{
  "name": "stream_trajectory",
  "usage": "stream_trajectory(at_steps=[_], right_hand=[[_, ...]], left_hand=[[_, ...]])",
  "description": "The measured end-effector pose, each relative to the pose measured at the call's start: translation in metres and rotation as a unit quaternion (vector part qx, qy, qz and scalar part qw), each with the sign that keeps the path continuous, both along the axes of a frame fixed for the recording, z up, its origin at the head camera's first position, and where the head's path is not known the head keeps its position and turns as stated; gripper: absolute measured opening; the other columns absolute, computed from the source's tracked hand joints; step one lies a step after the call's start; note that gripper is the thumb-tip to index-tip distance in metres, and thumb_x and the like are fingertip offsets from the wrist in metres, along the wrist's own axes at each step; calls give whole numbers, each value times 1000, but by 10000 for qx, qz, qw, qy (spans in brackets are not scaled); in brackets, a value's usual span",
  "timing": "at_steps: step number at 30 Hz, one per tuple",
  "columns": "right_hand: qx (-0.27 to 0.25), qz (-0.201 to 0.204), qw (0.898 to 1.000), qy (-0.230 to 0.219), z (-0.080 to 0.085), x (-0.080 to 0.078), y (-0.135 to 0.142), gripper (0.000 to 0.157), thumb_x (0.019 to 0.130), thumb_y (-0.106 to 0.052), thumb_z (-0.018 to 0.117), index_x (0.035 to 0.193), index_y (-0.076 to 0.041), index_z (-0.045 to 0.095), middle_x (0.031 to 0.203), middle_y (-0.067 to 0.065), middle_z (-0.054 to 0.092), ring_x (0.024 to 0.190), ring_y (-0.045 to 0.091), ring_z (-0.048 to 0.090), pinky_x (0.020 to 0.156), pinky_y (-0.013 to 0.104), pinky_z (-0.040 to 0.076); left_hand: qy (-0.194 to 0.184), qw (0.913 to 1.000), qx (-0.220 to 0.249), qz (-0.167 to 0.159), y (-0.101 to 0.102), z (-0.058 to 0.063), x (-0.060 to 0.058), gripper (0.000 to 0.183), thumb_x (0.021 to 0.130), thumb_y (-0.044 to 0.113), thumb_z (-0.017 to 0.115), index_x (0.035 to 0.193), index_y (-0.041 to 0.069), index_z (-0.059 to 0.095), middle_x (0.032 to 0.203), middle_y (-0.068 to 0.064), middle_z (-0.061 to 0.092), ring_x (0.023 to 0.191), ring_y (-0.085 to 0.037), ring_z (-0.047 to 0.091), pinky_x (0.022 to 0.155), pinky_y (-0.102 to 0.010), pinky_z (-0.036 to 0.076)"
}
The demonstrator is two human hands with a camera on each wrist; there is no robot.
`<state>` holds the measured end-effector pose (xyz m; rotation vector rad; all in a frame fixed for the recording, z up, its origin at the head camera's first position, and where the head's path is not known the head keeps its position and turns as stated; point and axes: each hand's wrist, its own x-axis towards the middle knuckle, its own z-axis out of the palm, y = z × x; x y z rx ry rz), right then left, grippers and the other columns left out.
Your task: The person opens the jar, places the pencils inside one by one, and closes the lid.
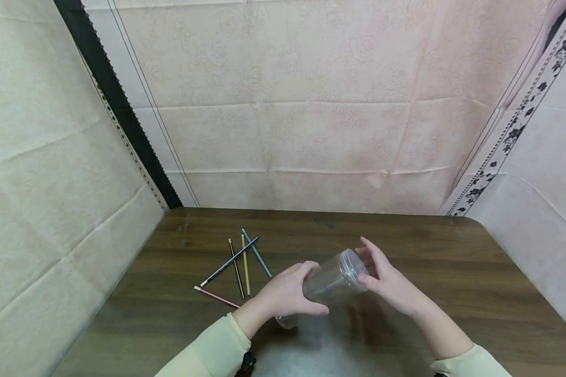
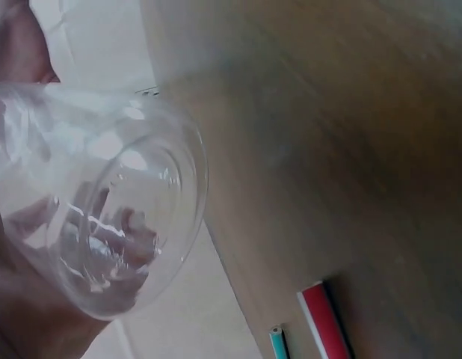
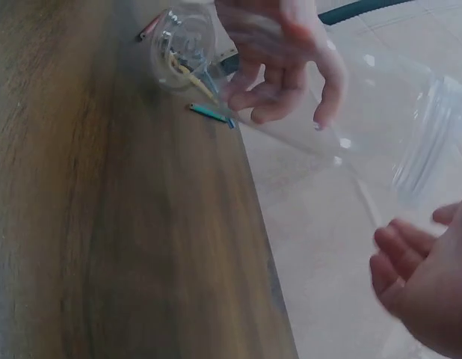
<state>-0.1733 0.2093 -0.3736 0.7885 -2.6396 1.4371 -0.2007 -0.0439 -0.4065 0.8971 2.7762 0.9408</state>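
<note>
My left hand [image 1: 287,293] grips a clear jar [image 1: 330,280] round its body and holds it tilted above the table. The jar's ridged top end [image 1: 351,268] points up and to the right; I cannot tell whether a lid is on it. Its round base [image 2: 141,217] faces the left wrist camera. My right hand [image 1: 387,277] is beside the top end with its fingers spread. In the right wrist view, a small gap shows between the right hand [image 3: 418,269] and the jar [image 3: 365,112].
Several pencils lie left of the hands: a dark blue pencil [image 1: 228,262] across others, a teal pencil [image 1: 259,256], a yellow pencil [image 1: 245,267], a dark pencil [image 1: 236,269] and a red pencil [image 1: 217,297]. Pale cloth [image 1: 311,131] hangs behind the wooden table [image 1: 429,246].
</note>
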Motion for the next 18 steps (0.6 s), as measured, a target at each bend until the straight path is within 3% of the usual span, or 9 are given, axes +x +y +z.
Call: stream_trajectory(at_steps=[8,12,18], right_hand=[[328,-619,9931,-937,-2,-1,-10,66,94,-36,54,139,4,26,128,20,42,109,29,49,87,41,43],[255,-751,9911,-1067,-1,-1,-11,66,91,-36,59,137,3,31,123,17,49,104,25,53,82,37,46],[235,-756,9927,-911,0,0,-9,67,88,-34,64,137,1,33,123,17,49,103,25,53,80,37,47]], left_hand=[[1063,9900,-865,339,7,-2,2,84,63,73,66,129,25,45,104,1,54,86,-12,50,69,-31,46],[1099,9886,-967,354,8,0,4,85,64,73,66,130,24,45,105,0,54,86,-13,50,69,-31,46],[701,9952,-637,234,7,1,5,84,63,69,70,129,23,46,105,2,55,87,-12,52,68,-30,47]])
